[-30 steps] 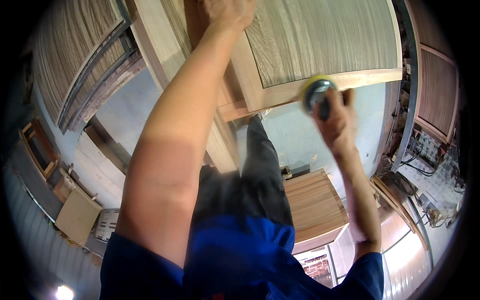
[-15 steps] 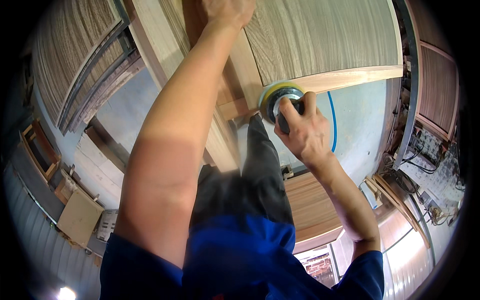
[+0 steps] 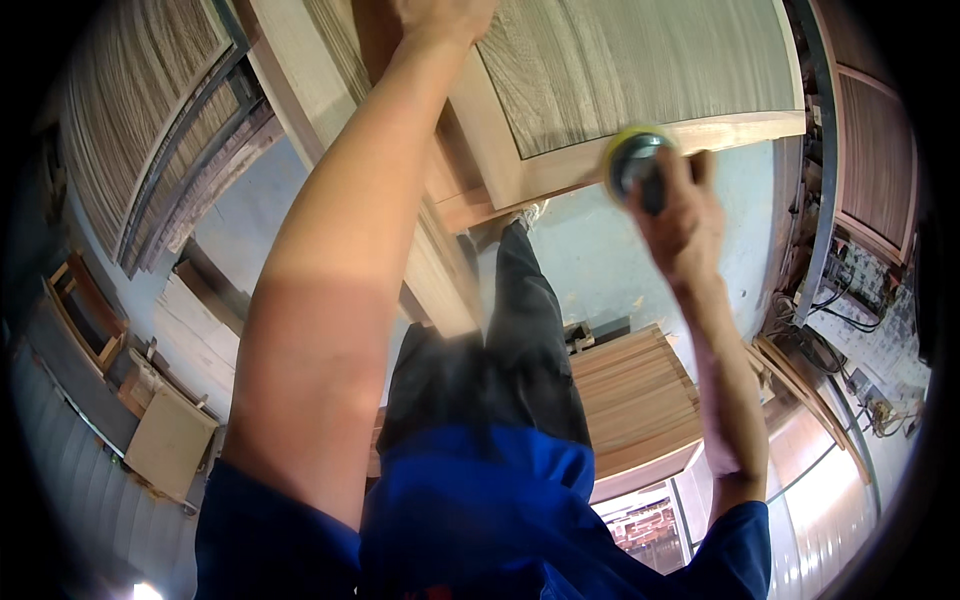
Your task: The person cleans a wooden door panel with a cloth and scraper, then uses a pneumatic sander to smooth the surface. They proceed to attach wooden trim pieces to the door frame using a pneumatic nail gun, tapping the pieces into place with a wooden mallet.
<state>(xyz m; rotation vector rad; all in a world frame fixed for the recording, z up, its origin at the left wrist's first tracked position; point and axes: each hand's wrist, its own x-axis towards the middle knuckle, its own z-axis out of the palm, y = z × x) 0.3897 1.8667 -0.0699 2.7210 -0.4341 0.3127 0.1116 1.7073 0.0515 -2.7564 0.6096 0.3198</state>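
A wooden door panel [image 3: 620, 70] with a pale frame lies in front of me. My left hand [image 3: 440, 18] rests on it at the top edge of the view, arm stretched out, fingers partly cut off. My right hand [image 3: 685, 215] grips a round sander [image 3: 632, 158] with a yellow pad. The pad sits against the door's near rail [image 3: 745, 130], towards the right. My dark trousers and blue shirt fill the lower middle.
A stack of wooden boards [image 3: 640, 400] lies on the grey floor [image 3: 590, 260] below the door. More door panels lean at the left [image 3: 130, 150] and right [image 3: 875, 170]. Cables and an electrical box [image 3: 870, 290] are at the right. A flat board [image 3: 170, 440] and wooden frames [image 3: 85, 310] lie at the left.
My right hand slid the sander left along the door's rail, then back to the right. My left hand has stayed on the panel.
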